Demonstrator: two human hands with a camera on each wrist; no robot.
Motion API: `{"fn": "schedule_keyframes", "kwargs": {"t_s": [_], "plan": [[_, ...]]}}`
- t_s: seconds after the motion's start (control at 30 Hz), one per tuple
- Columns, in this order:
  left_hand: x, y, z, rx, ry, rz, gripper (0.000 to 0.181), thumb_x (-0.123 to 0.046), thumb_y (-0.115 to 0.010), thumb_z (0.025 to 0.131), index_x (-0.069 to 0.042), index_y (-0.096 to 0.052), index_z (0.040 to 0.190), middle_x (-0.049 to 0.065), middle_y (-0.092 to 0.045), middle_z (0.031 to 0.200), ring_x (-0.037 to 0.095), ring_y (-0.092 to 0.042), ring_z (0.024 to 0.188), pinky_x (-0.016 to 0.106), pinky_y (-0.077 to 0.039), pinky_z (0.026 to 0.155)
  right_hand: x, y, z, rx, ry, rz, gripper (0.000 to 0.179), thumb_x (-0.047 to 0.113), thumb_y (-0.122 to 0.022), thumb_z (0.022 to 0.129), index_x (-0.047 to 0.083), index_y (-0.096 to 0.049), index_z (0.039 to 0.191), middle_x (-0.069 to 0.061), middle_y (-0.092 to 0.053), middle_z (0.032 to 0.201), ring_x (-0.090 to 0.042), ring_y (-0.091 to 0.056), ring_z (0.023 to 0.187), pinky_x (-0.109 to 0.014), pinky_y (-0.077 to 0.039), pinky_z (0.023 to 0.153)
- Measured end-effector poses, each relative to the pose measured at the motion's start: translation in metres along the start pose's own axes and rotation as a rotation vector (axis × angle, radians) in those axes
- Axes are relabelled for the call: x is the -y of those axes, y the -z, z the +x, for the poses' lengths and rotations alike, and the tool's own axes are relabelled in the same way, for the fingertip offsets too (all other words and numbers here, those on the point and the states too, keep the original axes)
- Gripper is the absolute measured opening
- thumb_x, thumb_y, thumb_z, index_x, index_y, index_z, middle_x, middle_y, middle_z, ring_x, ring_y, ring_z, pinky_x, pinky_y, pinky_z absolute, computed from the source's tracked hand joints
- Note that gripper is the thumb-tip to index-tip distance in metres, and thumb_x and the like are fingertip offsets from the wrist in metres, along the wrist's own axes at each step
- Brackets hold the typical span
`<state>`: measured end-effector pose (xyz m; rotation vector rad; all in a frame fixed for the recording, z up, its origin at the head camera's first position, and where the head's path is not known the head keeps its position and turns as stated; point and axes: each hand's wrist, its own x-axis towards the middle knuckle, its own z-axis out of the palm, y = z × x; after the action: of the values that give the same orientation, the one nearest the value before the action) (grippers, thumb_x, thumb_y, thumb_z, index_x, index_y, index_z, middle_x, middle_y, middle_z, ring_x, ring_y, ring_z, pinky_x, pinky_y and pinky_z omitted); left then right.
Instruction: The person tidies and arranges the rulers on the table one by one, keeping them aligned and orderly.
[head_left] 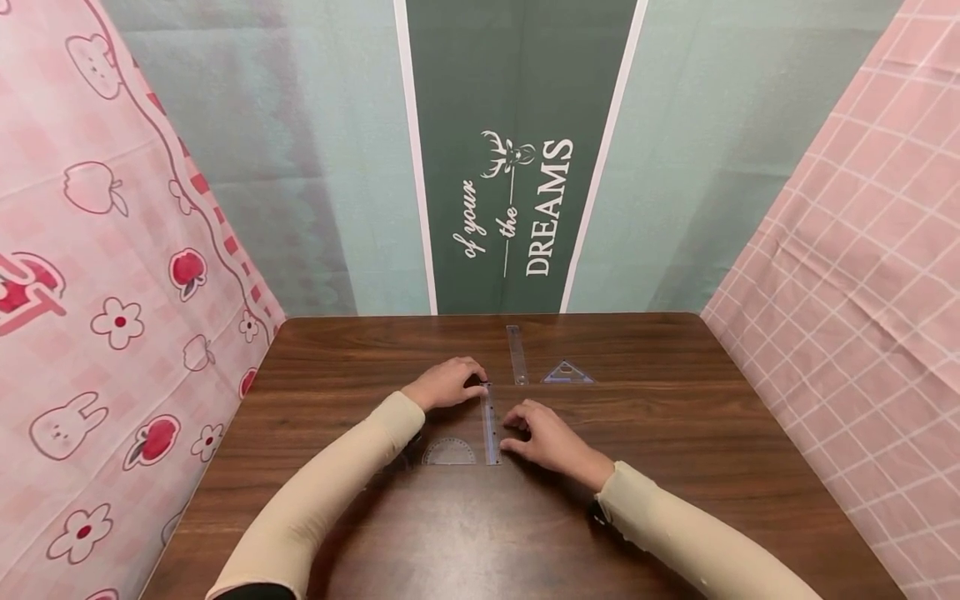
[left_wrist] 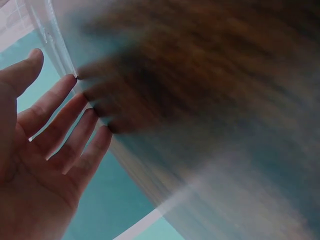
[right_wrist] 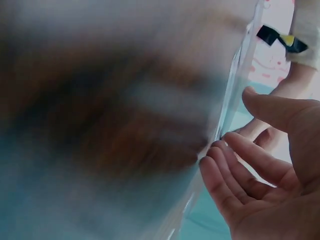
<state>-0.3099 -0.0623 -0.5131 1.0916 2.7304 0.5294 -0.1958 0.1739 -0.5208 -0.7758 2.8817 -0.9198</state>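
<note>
A clear ruler with a bluish strip lies on the table, pointing away from me. My left hand reaches its far end, index fingertip and thumb right beside that end. The left wrist view shows this hand's fingers lightly bent, tips at the tabletop, thumb apart. To the right of the ruler is my right hand, its fingers loosely curved with nothing between them. In the right wrist view its fingertips rest close over the wood. A clear half-round protractor lies just left of the ruler's near end.
Farther back on the brown wooden table lies a second clear ruler. Beside it, to the right, is a triangular set square. Fabric hangings stand behind the table and along both sides.
</note>
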Motion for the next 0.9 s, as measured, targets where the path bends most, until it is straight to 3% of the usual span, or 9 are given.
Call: {"fn": "schedule_keyframes", "kwargs": {"t_s": [0.33, 0.7, 0.9], "plan": [[0.003, 0.007, 0.011, 0.002, 0.014, -0.029, 0.032, -0.035, -0.065, 0.110, -0.012, -0.072, 0.131, 0.007, -0.069, 0.129, 0.027, -0.064, 0.127, 0.046, -0.050, 0.110, -0.025, 0.017, 0.022, -0.103, -0.169, -0.008, 0.030, 0.025, -0.091, 0.090, 0.007, -0.074, 0.106, -0.002, -0.064, 0.096, -0.016, -0.058, 0.085, -0.035, -0.053, 0.077], [0.007, 0.006, 0.036, -0.010, 0.054, -0.122, 0.039, -0.033, -0.064, 0.110, -0.008, -0.065, 0.140, 0.013, -0.062, 0.144, 0.029, -0.056, 0.140, 0.046, -0.044, 0.118, -0.041, 0.023, 0.045, -0.157, -0.254, -0.046, 0.037, 0.029, -0.089, 0.092, 0.002, -0.071, 0.110, -0.010, -0.063, 0.106, -0.025, -0.060, 0.095, -0.046, -0.054, 0.087], [0.013, 0.004, 0.049, -0.027, 0.058, -0.143, 0.045, -0.032, -0.064, 0.110, -0.004, -0.060, 0.145, 0.015, -0.060, 0.148, 0.030, -0.055, 0.142, 0.045, -0.041, 0.120, -0.050, 0.021, 0.057, -0.158, -0.283, -0.075, 0.038, 0.029, -0.088, 0.093, 0.000, -0.070, 0.109, -0.011, -0.061, 0.102, -0.026, -0.057, 0.092, -0.045, -0.052, 0.084]]}}
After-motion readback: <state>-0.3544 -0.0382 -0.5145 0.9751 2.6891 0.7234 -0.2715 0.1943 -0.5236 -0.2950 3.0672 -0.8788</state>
